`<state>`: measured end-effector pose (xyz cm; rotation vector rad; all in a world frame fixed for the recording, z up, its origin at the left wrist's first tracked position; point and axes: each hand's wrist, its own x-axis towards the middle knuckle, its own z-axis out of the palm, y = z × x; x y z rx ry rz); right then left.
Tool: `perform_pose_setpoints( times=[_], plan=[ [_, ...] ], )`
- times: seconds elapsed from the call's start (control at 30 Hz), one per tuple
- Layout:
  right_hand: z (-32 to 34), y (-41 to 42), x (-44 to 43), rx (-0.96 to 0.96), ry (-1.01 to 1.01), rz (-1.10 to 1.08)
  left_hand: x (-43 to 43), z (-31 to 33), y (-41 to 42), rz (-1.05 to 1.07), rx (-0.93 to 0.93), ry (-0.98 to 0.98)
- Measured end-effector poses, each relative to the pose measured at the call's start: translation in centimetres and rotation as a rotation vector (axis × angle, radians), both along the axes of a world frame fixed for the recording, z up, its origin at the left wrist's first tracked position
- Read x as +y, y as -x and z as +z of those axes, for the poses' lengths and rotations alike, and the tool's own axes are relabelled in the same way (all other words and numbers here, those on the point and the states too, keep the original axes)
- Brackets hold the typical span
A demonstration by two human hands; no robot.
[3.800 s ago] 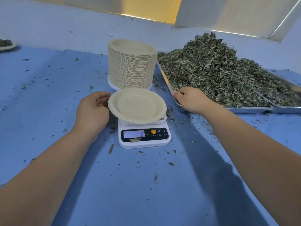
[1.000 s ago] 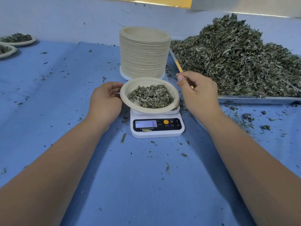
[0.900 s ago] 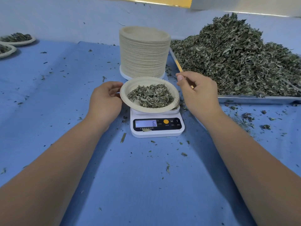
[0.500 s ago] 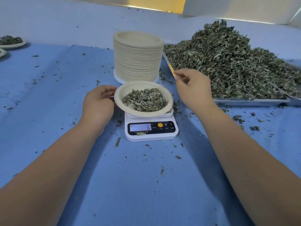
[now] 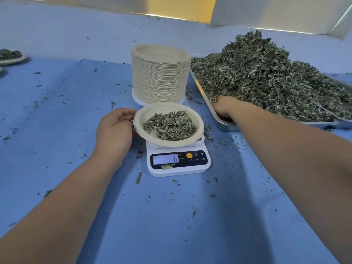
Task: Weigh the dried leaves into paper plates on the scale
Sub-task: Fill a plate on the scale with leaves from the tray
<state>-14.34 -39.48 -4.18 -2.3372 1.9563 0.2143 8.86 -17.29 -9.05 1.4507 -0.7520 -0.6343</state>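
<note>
A paper plate [image 5: 139,126] holding a small heap of dried leaves [image 5: 170,126] sits on the white digital scale [image 5: 179,161], whose display reads 6. My left hand [image 5: 114,132] rests against the plate's left rim, fingers loosely curled. My right hand [image 5: 226,106] reaches into the near left corner of the steel tray [image 5: 224,126], its fingertips buried in the big pile of dried leaves [image 5: 266,77], so its grip is hidden.
A tall stack of paper plates [image 5: 160,77] stands just behind the scale. Filled plates [image 5: 11,57] sit at the far left edge. A second tray [image 5: 342,121] adjoins the first at the right. Leaf crumbs litter the blue cloth [image 5: 57,111].
The plate was empty at first and now holds leaves. In the last second my right hand moved from beside the plate into the tray's leaf pile. My left hand stayed at the rim.
</note>
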Motion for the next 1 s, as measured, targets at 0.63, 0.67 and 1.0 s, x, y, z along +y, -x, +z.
perform_pose_setpoints(
  times=[0.63, 0.67, 1.0],
  plan=[
    [2.0, -0.1, 2.7, -0.028, -0.127, 0.028, 0.5, 0.6, 0.5, -0.02, 0.008, -0.032],
    [2.2, 0.0, 2.9, -0.008, -0.134, 0.032, 0.6, 0.6, 0.5, -0.017, 0.008, -0.033],
    [2.3, 2.1, 4.3, 0.133, -0.152, 0.033, 0.5, 0.5, 0.4, -0.011, 0.02, -0.03]
  ],
)
